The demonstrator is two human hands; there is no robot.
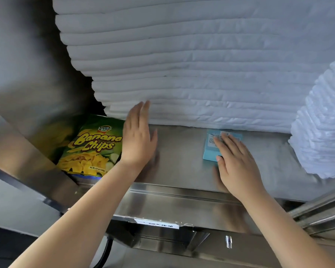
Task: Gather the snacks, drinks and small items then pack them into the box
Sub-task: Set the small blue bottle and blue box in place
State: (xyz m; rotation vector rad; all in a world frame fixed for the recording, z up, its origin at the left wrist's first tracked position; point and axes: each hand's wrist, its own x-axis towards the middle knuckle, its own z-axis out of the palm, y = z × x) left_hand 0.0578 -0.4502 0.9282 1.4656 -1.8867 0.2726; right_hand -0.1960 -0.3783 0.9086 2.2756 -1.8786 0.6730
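Observation:
A green and yellow bag of banana chips (92,147) lies flat at the left end of a steel shelf (182,151). My left hand (137,136) hovers open just right of the bag, fingers straight and pointing at the linen stack, touching nothing I can make out. A small light-blue box (211,149) with a white label lies on the shelf to the right. My right hand (234,157) rests flat on top of this box, fingers spread over its label and thumb at its near edge. No packing box is in view.
A tall stack of folded white linen (201,74) fills the back of the shelf. A second white pile (321,132) stands at the right end. The shelf's steel front lip (172,206) carries a small white label. A steel side wall (27,84) closes the left.

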